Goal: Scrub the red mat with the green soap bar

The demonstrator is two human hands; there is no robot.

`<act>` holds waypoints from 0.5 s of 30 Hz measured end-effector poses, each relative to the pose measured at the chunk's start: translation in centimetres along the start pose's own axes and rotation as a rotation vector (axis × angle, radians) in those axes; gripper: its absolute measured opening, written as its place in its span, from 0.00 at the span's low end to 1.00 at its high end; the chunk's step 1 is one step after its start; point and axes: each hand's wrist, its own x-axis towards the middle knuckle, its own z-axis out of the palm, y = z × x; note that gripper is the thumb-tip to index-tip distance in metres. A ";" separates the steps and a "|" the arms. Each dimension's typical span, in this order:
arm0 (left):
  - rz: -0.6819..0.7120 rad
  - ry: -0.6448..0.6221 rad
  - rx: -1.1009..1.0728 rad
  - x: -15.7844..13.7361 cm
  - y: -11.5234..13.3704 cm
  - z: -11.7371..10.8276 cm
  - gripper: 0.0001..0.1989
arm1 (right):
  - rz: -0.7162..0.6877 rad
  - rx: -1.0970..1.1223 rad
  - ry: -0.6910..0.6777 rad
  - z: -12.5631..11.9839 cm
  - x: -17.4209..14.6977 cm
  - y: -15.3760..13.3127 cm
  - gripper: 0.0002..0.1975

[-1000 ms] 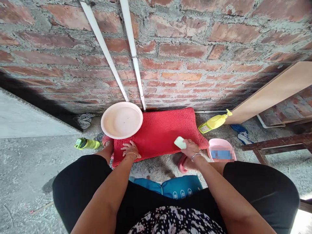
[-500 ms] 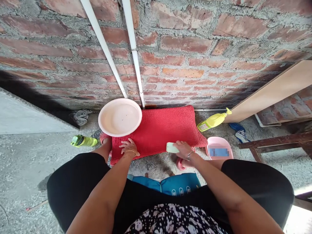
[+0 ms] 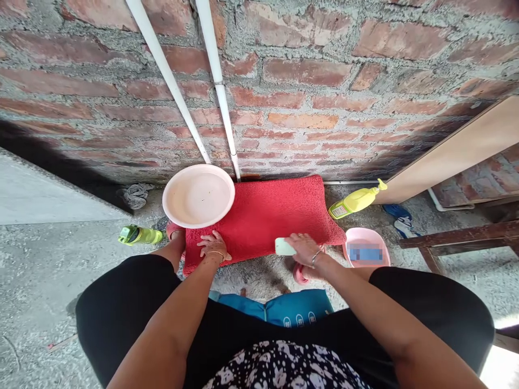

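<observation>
A red, textured cloth (image 3: 279, 208) lies spread over a low support that it mostly hides. On its near left part my left hand (image 3: 211, 247) rests palm down, fingers spread. My right hand (image 3: 303, 249) is closed around a pale green, flat-backed scrubbing brush (image 3: 285, 247) at the cloth's near right edge; its underside is hidden. A pale pink basin (image 3: 198, 195) stands on the cloth's far left corner, with a few dark specks inside.
A yellow pump bottle (image 3: 354, 202) and a pink tub (image 3: 360, 235) stand right of the cloth. A green drink bottle (image 3: 141, 235) lies at left, near a grey rag (image 3: 137, 195). Behind rises a brick wall (image 3: 300, 73) with white pipes (image 3: 217, 70). A wooden frame (image 3: 458, 235) is at right.
The view has shifted very slightly. My right hand and the brush have moved barely, if at all; my left hand stays flat on the cloth.
</observation>
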 end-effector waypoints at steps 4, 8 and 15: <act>-0.008 0.028 0.007 0.2 0.1 0.2 0.74 | -0.131 -0.041 -0.059 1.8 1.4 -1.1 0.28; -0.017 0.000 0.009 0.1 0.3 0.0 0.74 | -0.034 -0.111 -0.075 2.7 -1.0 5.7 0.26; 0.007 -0.010 0.001 -0.7 0.1 -1.0 0.71 | 0.247 -0.269 -0.142 0.6 -6.4 15.8 0.26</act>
